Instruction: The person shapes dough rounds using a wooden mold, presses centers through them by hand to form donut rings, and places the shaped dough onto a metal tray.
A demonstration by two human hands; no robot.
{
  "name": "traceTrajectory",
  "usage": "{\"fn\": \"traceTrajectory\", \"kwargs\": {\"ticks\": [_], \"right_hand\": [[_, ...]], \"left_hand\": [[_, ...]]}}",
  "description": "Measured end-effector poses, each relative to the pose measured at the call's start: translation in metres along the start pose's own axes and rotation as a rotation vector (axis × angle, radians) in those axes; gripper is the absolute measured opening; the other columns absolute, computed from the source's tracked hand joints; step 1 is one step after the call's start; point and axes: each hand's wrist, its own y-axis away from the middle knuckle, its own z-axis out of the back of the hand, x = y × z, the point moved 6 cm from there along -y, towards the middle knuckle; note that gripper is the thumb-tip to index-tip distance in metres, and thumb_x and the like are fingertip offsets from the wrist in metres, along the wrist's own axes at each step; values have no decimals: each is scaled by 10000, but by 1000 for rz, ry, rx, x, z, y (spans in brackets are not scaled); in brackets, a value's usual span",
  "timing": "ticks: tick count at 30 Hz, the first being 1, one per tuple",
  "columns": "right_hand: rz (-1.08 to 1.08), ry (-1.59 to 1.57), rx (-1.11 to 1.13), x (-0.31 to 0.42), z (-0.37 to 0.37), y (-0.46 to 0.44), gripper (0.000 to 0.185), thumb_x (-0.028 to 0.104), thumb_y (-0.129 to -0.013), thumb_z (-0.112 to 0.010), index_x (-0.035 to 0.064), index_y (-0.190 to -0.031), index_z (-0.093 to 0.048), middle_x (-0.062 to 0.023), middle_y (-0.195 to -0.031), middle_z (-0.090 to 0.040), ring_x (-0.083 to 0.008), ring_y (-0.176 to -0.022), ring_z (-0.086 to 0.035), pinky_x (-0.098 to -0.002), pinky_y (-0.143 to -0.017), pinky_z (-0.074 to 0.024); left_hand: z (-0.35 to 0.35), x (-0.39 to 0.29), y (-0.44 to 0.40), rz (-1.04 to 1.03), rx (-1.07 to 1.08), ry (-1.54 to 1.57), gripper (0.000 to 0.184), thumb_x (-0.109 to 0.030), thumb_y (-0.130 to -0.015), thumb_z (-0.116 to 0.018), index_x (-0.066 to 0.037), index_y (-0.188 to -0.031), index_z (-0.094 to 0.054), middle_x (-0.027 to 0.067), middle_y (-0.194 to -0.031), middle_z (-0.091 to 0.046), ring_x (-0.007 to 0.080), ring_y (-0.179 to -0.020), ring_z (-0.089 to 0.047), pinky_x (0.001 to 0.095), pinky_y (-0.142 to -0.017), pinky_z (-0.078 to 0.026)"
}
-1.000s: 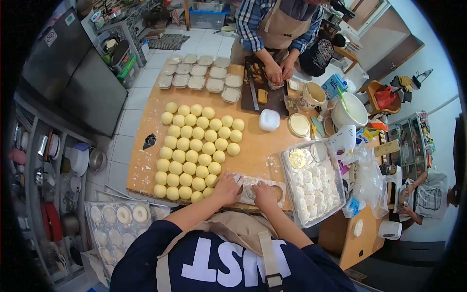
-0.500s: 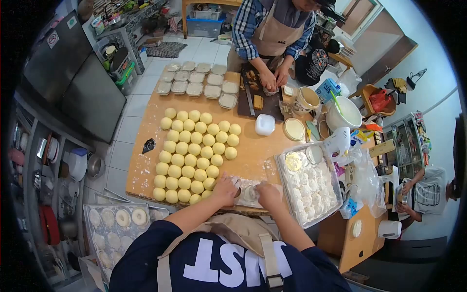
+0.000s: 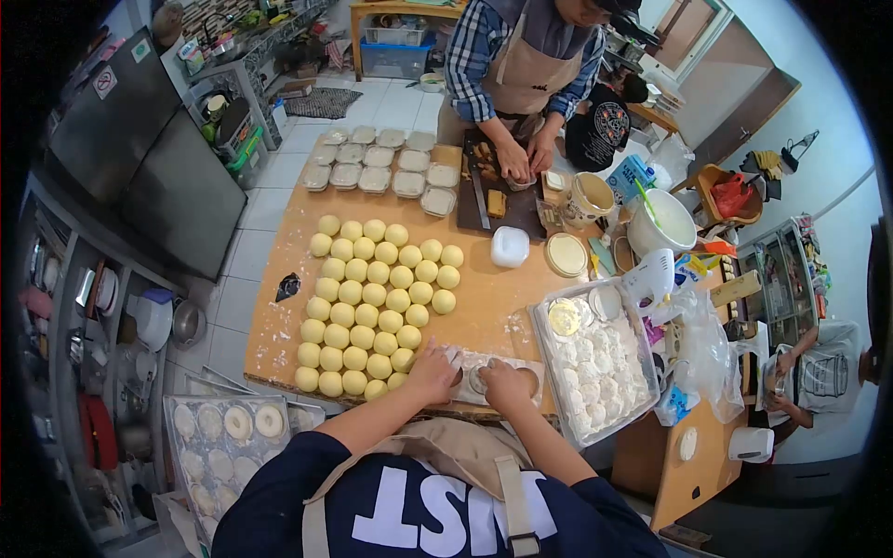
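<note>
At the table's near edge lies a flour-dusted board [image 3: 473, 362] with round hollows in it. My left hand [image 3: 432, 374] is closed at the left end of this board, beside a brownish hollow. My right hand [image 3: 505, 385] presses bunched fingers onto the middle of the board; what lies under them is hidden. A round brown hollow [image 3: 528, 379] shows just right of that hand. Rows of smooth yellow dough balls [image 3: 372, 295] sit close by on the left. To the right stands a clear plastic tub [image 3: 633, 406] of floured white pieces, with yellowish round discs in a far corner.
Across the wooden table [image 3: 493, 302], a person in an apron handles a small container over a dark cutting board [image 3: 470, 214] with a knife. Lidded containers [image 3: 377, 179] are lined up at the far left. A white bowl [image 3: 662, 221] and hand mixer [image 3: 648, 277] stand right. Trays of rings [image 3: 219, 446] lie lower left.
The view has shifted slightly. My right hand has moved a little left on the board, uncovering the brown hollow at its right. My left hand stays at the board's left end.
</note>
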Motion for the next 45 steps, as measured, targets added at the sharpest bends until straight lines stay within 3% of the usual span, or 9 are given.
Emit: {"fn": "traceTrajectory", "kwargs": {"ticks": [6, 9, 15, 18, 19, 25, 36, 39, 45], "right_hand": [[-33, -16, 3, 5, 7, 0, 209, 41, -728, -574, 110, -909, -652, -164, -938, -582, -332, -904, -618, -448, -714, -511], [-46, -6, 16, 4, 3, 0, 198, 42, -732, -578, 114, -900, -655, -161, -951, -587, -333, -901, -619, -453, -712, -510], [12, -168, -88, -13, 2, -2, 260, -2, -677, -562, 64, -912, -652, -183, -925, -592, -372, -884, -599, -448, -744, -497], [-54, -322, -254, -27, 31, 6, 293, -23, -651, -545, 41, -917, -652, -192, -937, -596, -375, -906, -586, -441, -778, -487], [-123, -297, -204, -26, 42, 8, 292, -30, -651, -546, 44, -912, -655, -182, -968, -603, -358, -934, -588, -435, -797, -488], [-64, -139, -29, -14, 19, 10, 294, -22, -661, -553, 62, -922, -658, -166, -984, -604, -332, -950, -602, -438, -781, -502], [-34, -3, -15, -1, -4, -1, 256, 17, -709, -561, 102, -928, -663, -162, -956, -595, -318, -909, -616, -441, -725, -514], [-42, -14, -7, 2, -3, -2, 254, 20, -714, -565, 109, -930, -664, -163, -963, -590, -324, -899, -618, -453, -725, -511], [-49, -44, -25, -3, -4, -2, 302, 8, -699, -566, 114, -960, -676, -162, -949, -601, -347, -885, -616, -454, -742, -506]], "left_hand": [[5, -2, 2, 5, 12, 12, 846, -363, -615, -787, -12, -1304, -446, 138, -1255, -507, 304, -1238, -446, 532, -1103, -223], [-5, 0, -2, 23, 86, 16, 943, -369, -594, -804, 9, -1353, -392, 163, -1356, -451, 305, -1281, -410, 512, -1136, -173], [1, 0, 0, 25, 124, 9, 941, -372, -598, -803, -11, -1363, -390, 149, -1345, -463, 292, -1284, -410, 507, -1135, -179], [6, -2, 1, 37, 137, 16, 934, -388, -609, -800, -17, -1363, -393, 147, -1357, -456, 291, -1300, -397, 509, -1135, -177], [8, -3, 2, 38, 153, 12, 937, -392, -609, -801, -16, -1364, -393, 147, -1363, -452, 292, -1306, -391, 510, -1135, -176], [1, -2, 0, 16, 165, -35, 973, -409, -587, -815, -13, -1367, -387, 146, -1382, -437, 299, -1321, -372, 518, -1135, -171], [1, -1, 1, 25, 94, 19, 925, -372, -580, -816, -18, -1335, -416, 124, -1343, -459, 285, -1296, -392, 526, -1118, -211], [-13, 2, -2, 27, 40, -18, 992, -412, -570, -813, 4, -1362, -386, 160, -1357, -459, 309, -1307, -382, 522, -1133, -168], [-2, 1, 0, 39, 138, 21, 976, -410, -577, -806, -2, -1362, -395, 162, -1356, -466, 310, -1307, -392, 519, -1138, -151]]}}
